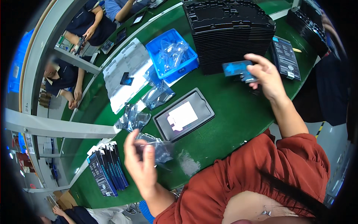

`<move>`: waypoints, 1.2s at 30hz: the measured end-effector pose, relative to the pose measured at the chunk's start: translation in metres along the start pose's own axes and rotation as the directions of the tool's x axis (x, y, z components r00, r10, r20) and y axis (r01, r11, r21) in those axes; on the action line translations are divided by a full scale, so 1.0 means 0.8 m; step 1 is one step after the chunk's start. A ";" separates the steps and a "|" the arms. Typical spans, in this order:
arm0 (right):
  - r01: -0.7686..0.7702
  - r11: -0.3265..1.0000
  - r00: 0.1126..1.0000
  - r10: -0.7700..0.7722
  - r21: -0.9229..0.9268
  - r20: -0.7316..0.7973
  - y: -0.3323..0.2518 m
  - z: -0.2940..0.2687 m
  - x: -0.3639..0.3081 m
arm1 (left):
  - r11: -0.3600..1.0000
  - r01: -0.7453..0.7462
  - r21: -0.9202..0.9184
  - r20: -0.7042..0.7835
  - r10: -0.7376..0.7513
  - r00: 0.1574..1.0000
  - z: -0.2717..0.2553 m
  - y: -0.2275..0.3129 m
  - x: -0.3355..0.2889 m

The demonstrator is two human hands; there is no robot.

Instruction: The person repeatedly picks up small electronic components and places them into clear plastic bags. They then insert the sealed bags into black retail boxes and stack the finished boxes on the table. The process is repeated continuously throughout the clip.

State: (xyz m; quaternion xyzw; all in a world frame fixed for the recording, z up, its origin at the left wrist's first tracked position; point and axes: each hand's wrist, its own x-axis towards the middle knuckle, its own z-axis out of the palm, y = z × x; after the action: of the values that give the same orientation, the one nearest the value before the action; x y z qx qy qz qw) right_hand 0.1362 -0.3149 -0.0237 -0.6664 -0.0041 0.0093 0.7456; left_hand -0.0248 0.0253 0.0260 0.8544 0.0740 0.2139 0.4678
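Black tray stack (231,43) stands past R hand (267,79), nr blue bin (181,71).

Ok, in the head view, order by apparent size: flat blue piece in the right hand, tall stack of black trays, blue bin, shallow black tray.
1. Tall stack of black trays
2. Blue bin and shallow black tray: too alike to rank
3. Flat blue piece in the right hand

My right hand (268,77) is stretched forward in a pinching grip while my left hand (143,172), blurred, seems loosely curled.
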 end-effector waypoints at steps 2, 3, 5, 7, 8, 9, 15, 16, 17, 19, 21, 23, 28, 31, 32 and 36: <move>0.043 0.994 0.993 -0.053 -0.103 -0.102 0.004 -0.021 -0.001 | 0.994 -0.036 0.102 -0.131 0.050 0.990 -0.030 -0.002 0.006; 0.036 0.985 0.993 -0.055 -0.169 -0.107 0.009 -0.029 0.000 | 0.992 -0.030 0.119 -0.207 0.054 0.977 -0.048 -0.005 0.008; 0.008 0.959 0.986 -0.055 -0.284 -0.160 0.013 -0.030 -0.001 | 0.951 -0.002 0.309 -0.336 0.111 0.935 -0.092 -0.015 0.015; 0.143 0.748 0.949 -0.290 -0.649 -0.126 0.015 -0.028 -0.006 | 0.859 0.110 0.501 -0.437 0.141 0.888 -0.134 -0.021 0.020; 0.184 0.582 0.916 -0.394 -0.793 -0.077 0.016 -0.029 -0.011 | 0.784 0.199 0.589 -0.480 0.141 0.866 -0.156 -0.022 0.022; 0.136 0.574 0.907 -0.399 -0.807 -0.131 0.003 -0.025 -0.020 | 0.721 0.270 0.638 -0.501 0.122 0.857 -0.178 -0.032 0.031; 0.360 0.480 0.812 -0.584 -0.800 0.015 -0.003 -0.049 -0.030 | 0.343 0.476 0.809 -0.496 -0.035 0.868 -0.297 -0.097 0.020; 0.345 0.478 0.798 -0.603 -0.808 -0.016 -0.006 -0.055 -0.030 | 0.283 0.489 0.825 -0.487 -0.085 0.869 -0.308 -0.113 0.018; 0.331 0.454 0.779 -0.627 -0.828 -0.033 -0.011 -0.063 -0.029 | 0.306 0.484 0.820 -0.494 -0.049 0.868 -0.324 -0.140 0.013; 0.301 0.431 0.732 -0.676 -0.851 -0.083 -0.015 -0.087 -0.028 | 0.348 0.509 0.787 -0.491 -0.147 0.859 -0.315 -0.148 0.017; 0.243 0.448 0.746 -0.654 -0.860 -0.130 -0.018 -0.104 -0.026 | 0.409 0.532 0.741 -0.498 -0.196 0.845 -0.306 -0.153 0.019; 0.219 0.435 0.752 -0.646 -0.874 -0.134 -0.018 -0.119 -0.028 | 0.402 0.526 0.750 -0.490 -0.197 0.849 -0.302 -0.154 0.022; 0.217 0.418 0.744 -0.656 -0.882 -0.128 -0.004 -0.142 -0.027 | 0.449 0.456 0.768 -0.478 -0.072 0.876 -0.308 -0.151 0.022; 0.218 0.373 0.708 -0.696 -0.902 -0.117 -0.001 -0.156 -0.020 | 0.504 0.399 0.766 -0.510 0.100 0.854 -0.283 -0.108 0.028; 0.196 0.329 0.691 -0.715 -0.924 -0.108 -0.004 -0.160 -0.022 | 0.562 0.355 0.747 -0.516 0.153 0.843 -0.273 -0.101 0.031; -0.034 -0.001 0.743 -0.668 -0.999 -0.025 0.005 -0.171 -0.008 | 0.737 0.168 0.655 -0.511 0.268 0.816 -0.174 -0.018 0.032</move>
State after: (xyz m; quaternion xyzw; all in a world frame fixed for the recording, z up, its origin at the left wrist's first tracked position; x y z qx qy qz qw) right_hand 0.1324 -0.4507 -0.0432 -0.9340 0.0269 -0.3529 0.0492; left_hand -0.0615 0.1483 0.0874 0.8601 0.2595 0.4327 0.0750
